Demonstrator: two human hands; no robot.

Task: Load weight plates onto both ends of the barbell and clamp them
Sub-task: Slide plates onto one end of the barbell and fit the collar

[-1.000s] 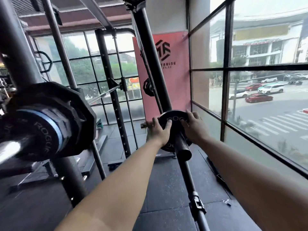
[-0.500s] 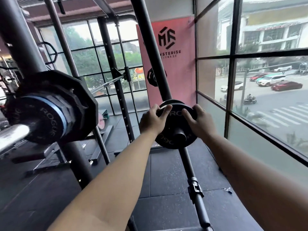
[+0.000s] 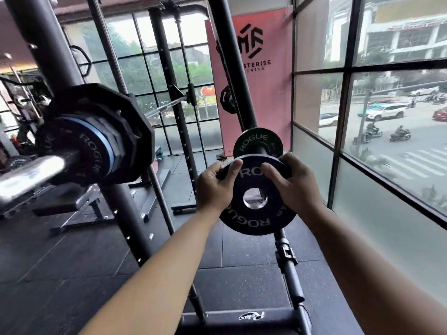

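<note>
You hold a small plate [image 3: 242,215] in the air just before the rack's green plate [image 3: 246,143], with left hand [image 3: 214,187] and right hand [image 3: 294,187] each pinching its upper rim. The barbell [image 3: 29,177] end at your left already carries several plates [image 3: 96,146], with no clamp visible. This plate, the clamps and the unseen far end likely remain.
</note>
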